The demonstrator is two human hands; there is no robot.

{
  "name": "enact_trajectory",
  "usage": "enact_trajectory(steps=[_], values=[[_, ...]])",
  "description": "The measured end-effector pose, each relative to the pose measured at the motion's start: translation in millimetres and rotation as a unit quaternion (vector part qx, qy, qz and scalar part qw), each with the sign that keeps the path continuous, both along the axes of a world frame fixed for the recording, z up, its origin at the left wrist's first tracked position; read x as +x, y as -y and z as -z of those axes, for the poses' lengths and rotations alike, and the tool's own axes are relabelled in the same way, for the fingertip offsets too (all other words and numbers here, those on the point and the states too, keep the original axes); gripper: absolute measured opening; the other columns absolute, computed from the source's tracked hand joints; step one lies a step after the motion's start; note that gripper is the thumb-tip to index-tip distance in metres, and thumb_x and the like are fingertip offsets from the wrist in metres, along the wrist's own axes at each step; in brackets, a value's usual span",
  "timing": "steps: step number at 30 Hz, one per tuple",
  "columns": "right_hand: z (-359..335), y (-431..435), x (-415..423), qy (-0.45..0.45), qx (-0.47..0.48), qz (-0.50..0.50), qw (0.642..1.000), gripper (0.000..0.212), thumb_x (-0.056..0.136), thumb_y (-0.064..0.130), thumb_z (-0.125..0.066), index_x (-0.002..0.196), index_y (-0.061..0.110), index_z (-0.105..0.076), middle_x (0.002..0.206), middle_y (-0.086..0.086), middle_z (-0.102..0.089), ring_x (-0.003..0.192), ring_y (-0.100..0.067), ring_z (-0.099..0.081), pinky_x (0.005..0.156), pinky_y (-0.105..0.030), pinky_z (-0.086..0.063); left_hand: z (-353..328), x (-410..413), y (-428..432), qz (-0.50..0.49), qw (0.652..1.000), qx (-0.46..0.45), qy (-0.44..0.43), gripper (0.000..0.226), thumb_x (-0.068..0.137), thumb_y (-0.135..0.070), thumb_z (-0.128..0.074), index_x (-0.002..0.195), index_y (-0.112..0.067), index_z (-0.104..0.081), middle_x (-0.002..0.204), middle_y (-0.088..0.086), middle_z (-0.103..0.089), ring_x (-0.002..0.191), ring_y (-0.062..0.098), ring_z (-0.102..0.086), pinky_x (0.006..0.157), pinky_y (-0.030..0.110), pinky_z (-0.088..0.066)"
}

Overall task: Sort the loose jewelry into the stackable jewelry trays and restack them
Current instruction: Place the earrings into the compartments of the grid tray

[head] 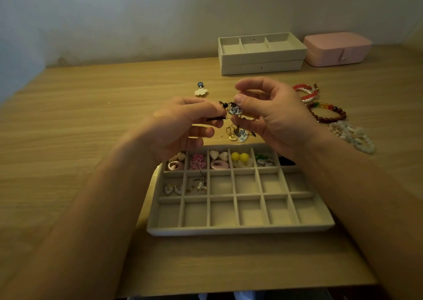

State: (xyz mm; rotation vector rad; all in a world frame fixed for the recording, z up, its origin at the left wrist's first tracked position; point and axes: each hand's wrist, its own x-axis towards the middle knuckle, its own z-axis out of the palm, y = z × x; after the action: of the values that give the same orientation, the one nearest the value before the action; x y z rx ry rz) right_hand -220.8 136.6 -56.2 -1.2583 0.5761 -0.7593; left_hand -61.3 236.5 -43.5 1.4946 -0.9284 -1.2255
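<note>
A beige tray (240,227) with many small compartments lies on the desk in front of me; its far row and two cells of the middle row hold earrings. Above its far edge my left hand (183,128) and my right hand (272,114) both pinch a white-and-blue patterned earring (235,110) with dark beads and a thin dark stick. More loose pieces, a gold ring and another patterned earring (240,134), lie on the desk under my hands. A white flower earring (201,90) with a blue bead lies farther back.
Two stacked beige trays (261,59) stand at the back, the top one with three long compartments. A pink jewelry box (336,49) sits to their right. Red-and-pearl bracelets (306,92), a brown bead bracelet (327,113) and a pale bead bracelet (352,137) lie at the right.
</note>
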Motion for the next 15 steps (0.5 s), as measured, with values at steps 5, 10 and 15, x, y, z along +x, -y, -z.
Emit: enact_trajectory(steps=[5,10,15], values=[[-1.4,0.8,-2.2,-0.012,0.032,-0.016,0.999,0.023,0.094,0.003,-0.065,0.115,0.012,-0.066,0.11,-0.005,-0.064,0.085,-0.015,-0.068,0.063,-0.025,-0.056,0.3,-0.3,-0.3,0.004,1.0,0.018,-0.015,0.009,0.091,-0.025,-0.066,0.091,-0.02,-0.073,0.103,0.005,-0.07,0.077,0.012,-0.064,0.055,0.022,-0.051],[-1.3,0.8,-1.9,-0.02,0.073,-0.055,0.996,0.026,0.094,0.004,-0.064,0.118,0.013,-0.065,0.099,-0.006,-0.064,0.066,-0.01,-0.064,0.049,-0.019,-0.046,0.8,-0.8,0.1,0.002,0.999,-0.014,-0.046,0.01,0.078,-0.023,-0.073,0.086,-0.018,-0.075,0.099,0.005,-0.067,0.07,0.012,-0.065,0.047,0.019,-0.052],[-2.1,2.5,-2.7,-0.048,0.083,-0.075,0.993,0.024,0.096,0.007,-0.062,0.12,0.011,-0.064,0.086,-0.002,-0.06,0.054,-0.004,-0.051,0.042,-0.014,-0.036,3.4,-1.7,2.0,0.0,0.998,-0.045,-0.034,0.009,0.09,-0.012,-0.066,0.087,-0.017,-0.073,0.085,0.008,-0.07,0.067,0.016,-0.067,0.05,0.019,-0.055]])
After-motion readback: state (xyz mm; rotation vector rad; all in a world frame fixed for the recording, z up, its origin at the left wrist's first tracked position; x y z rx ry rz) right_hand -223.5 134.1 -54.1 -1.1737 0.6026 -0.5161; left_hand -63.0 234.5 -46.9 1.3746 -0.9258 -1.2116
